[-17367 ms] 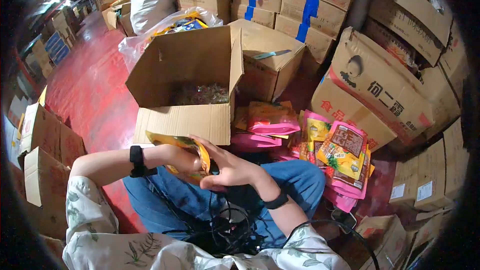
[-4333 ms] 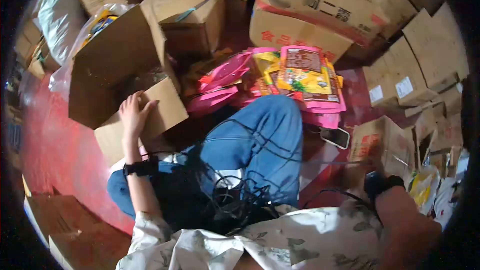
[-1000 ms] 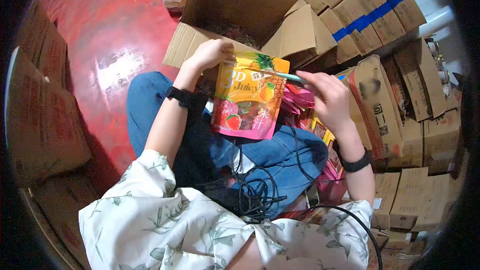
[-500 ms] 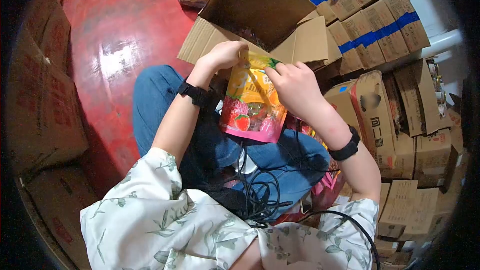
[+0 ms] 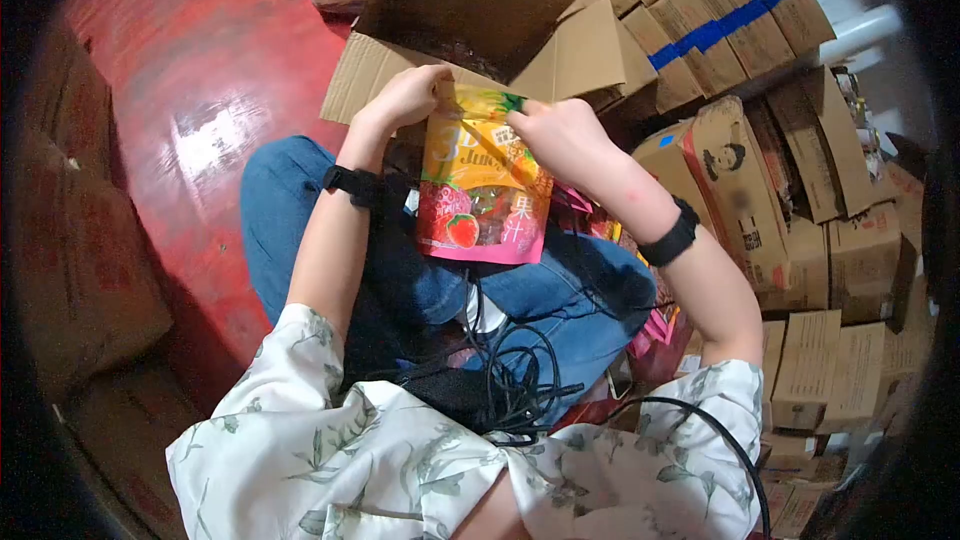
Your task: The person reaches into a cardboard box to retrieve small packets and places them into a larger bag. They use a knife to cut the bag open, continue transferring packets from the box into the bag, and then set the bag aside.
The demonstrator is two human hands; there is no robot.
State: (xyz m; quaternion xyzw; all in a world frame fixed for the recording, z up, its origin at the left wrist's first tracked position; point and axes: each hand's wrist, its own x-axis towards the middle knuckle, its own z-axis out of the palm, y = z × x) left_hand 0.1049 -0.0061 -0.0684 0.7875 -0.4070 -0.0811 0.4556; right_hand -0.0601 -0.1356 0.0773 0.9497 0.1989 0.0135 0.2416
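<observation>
The left hand (image 5: 405,98) pinches the top left corner of a snack pouch (image 5: 480,205), and the right hand (image 5: 555,135) is closed over its top right edge, so each grip is tight on the same bag. The snack pouch hangs upright above the lap, just in front of the near flap of an open box (image 5: 470,10) that stands on the red floor (image 5: 200,90).

Both hands hold only the top strip. If they pull apart unevenly, the bag could rip down its side and spill onto the jeans and the tangle of cables (image 5: 510,380). A loosened pinch would likely drop it there as well.

By count: one snack pouch in hand, one open box, two black wristbands (image 5: 350,183), one on each wrist. The pink packets (image 5: 655,325) under the right arm are too hidden to count. The sealed boxes (image 5: 700,10) with blue tape are stacked beyond a sure count.
</observation>
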